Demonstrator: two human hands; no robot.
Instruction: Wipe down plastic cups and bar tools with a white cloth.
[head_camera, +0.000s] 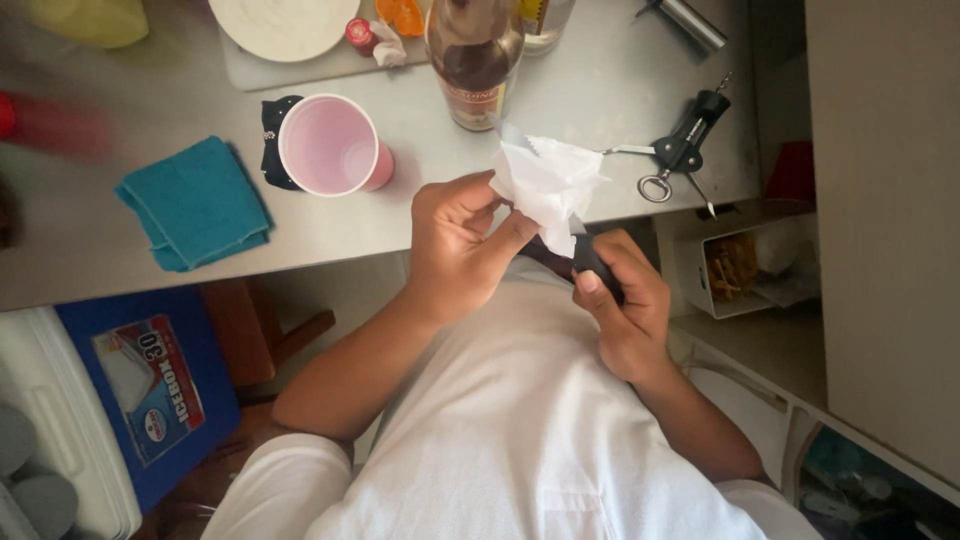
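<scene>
Pinching a white tissue (548, 185) in the left hand (455, 245), just below the bottle (476, 60); right hand (620, 300) closed round a dark handle (592, 265), possibly a knife being wiped.

Blue-lidded cooler (190, 340), labelled brown bottle (475, 60).

Grey counter (620, 90) w/ soft daylight, wooden stool (262, 335) below, beige cabinet wall (885, 220) at right.
</scene>
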